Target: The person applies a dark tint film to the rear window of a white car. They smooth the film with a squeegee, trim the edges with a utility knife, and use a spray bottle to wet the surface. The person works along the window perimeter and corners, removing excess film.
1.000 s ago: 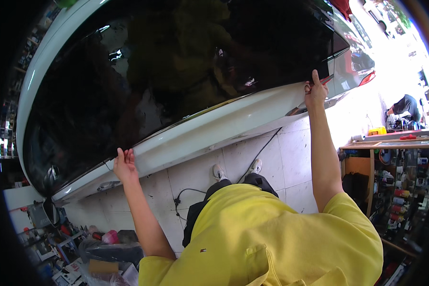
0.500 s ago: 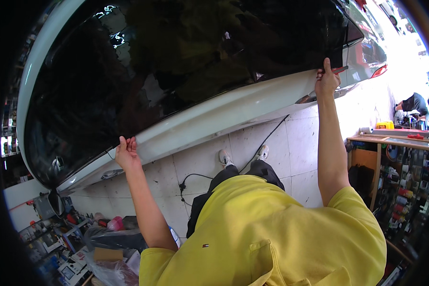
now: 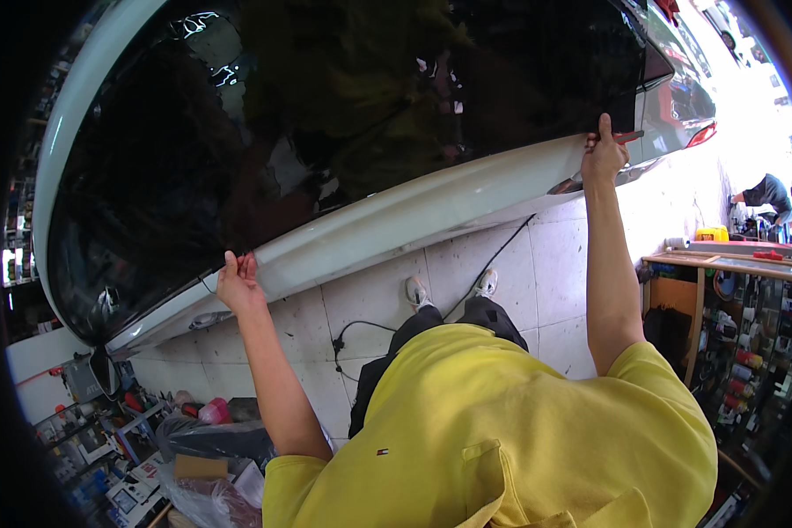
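A large, glossy dark film [image 3: 352, 114] lies over the side windows of a pale car [image 3: 396, 198], its lower edge running along the top of the doors. At that edge, toward the front of the car, my left hand [image 3: 241, 286] pinches the film between thumb and fingers. Farther right, my right hand [image 3: 604, 160] grips the same edge with its thumb up against the film. A slim red and dark tool [image 3: 630, 137] sticks out of the right hand; its kind cannot be made out.
A black cable [image 3: 493, 257] crosses the tiled floor beside my feet. The car's wing mirror [image 3: 104, 373] juts out at left, above boxes and plastic bags [image 3: 204, 471]. A glass cabinet [image 3: 735, 352] stands at right; beyond it are a yellow container [image 3: 711, 234] and another person [image 3: 770, 195].
Both hands keep their hold, and the right one sits slightly lower. Reflections on the film have shifted a little. The person at far right has changed posture.
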`<state>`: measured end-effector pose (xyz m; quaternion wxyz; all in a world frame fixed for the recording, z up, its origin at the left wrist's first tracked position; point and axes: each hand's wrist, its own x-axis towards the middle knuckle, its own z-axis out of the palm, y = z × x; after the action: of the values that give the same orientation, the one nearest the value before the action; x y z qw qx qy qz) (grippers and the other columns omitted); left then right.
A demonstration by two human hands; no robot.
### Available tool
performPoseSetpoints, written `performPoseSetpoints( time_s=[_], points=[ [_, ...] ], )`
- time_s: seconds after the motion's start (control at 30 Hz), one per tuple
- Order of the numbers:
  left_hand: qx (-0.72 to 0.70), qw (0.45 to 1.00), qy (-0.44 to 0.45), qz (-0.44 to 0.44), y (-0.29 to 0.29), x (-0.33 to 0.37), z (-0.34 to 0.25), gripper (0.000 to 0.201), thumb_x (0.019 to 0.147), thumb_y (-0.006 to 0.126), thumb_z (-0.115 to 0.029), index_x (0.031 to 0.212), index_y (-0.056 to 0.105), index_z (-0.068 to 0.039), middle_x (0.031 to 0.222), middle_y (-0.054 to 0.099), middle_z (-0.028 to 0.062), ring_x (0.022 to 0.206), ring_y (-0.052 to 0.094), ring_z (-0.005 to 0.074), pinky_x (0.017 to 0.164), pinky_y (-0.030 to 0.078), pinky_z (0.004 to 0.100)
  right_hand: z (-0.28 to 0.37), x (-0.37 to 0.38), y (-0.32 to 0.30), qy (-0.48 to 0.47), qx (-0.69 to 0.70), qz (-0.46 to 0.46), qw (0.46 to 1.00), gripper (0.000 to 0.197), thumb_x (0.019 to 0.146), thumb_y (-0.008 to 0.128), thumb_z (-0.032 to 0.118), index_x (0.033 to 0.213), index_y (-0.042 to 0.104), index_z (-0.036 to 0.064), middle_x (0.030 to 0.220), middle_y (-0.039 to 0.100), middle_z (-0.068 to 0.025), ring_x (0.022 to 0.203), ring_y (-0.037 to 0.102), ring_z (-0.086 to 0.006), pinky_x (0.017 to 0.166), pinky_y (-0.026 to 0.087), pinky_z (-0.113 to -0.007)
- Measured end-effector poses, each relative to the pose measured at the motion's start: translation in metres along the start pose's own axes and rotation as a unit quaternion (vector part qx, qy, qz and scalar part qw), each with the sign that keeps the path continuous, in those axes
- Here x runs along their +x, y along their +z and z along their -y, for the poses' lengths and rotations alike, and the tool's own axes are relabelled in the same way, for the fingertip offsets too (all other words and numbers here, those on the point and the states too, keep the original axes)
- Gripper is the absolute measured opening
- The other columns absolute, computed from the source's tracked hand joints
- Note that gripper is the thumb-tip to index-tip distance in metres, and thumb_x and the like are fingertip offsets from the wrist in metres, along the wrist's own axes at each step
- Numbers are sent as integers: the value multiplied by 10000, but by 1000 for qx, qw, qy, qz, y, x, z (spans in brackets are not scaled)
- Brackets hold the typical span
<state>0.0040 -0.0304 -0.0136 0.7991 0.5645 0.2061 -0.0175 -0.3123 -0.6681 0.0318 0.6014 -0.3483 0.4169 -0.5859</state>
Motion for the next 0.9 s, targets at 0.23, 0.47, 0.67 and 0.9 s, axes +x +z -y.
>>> performPoseSetpoints(
  time_s=[0.23, 0.47, 0.67, 0.9],
  points=[
    [15, 999, 4, -30, 9, -8, -3, 263, 1005, 815, -153, 959, 609, 4, 829, 691, 90, 773, 760, 236, 669, 674, 313, -12, 9, -6, -33, 2, -4, 999, 404, 883, 955, 201, 864, 558, 131, 693, 634, -38, 507, 584, -141, 425, 384, -245],
    [123, 963, 191, -147, 14, -43, -2, 218, 997, 804, -119, 1148, 657, -64, 1066, 709, 124, 941, 721, 229, 789, 627, 348, 14, -15, -44, -160, -266, -81, 947, 391, 1116, 625, 383, 1190, 683, 4, 953, 696, -87, 743, 603, -146, 588, 487, -305],
    [478, 583, 635, 166, 28, -61, 22, 410, 971, 765, -201, 1369, 684, -141, 1298, 661, 70, 1201, 627, 306, 1105, 456, 497, 10, -222, 46, -147, -355, 401, 832, 274, 1163, 556, 187, 1406, 657, 113, 919, 601, 31, 698, 472, -40, 596, 384, -229],
    [446, 559, 687, 128, -11, 5, 16, 337, 935, 788, -199, 1262, 729, -148, 1246, 687, 41, 1150, 643, 263, 1063, 489, 469, -35, -400, 177, -304, -392, 703, 509, 478, 1054, 628, -3, 1528, 567, 3, 997, 710, -151, 820, 679, -309, 795, 581, -386]
  ],
)
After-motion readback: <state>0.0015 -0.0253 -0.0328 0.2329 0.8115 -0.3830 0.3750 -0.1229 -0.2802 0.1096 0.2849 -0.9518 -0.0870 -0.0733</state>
